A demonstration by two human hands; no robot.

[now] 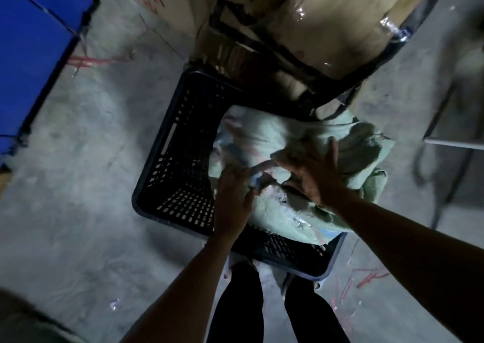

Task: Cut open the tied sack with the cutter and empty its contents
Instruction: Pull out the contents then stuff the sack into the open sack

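Where the head view looks straight down, I log a pale green sack (264, 133) lying in a black perforated crate (178, 159) on the concrete floor (78, 185). The sack fills the crate's right half and spills over its right rim. The frame is dim and motion-blurred, so detail is poor.

The left hand (231, 201) sits on the sack's near left part, just inside the crate's near rim. Its fingers curl into the fabric there; I read it as gripping the sack, though blur hides the fingertips. Something pale and crumpled shows in the sack beside that hand; I cannot tell what it is.

The right hand (314, 169) lies on the sack toward the crate's right side, fingers spread fairly wide and bent down into a bunched fold of fabric, the thumb raised. It seems to be grabbing the cloth. I cannot make out a cutter in either hand.

Beyond the crate's far rim stand taped cardboard boxes (301, 23). Far to the crate's left is a blue panel (34, 49). The person's dark-clad legs (241, 303) stand at the crate's near rim.
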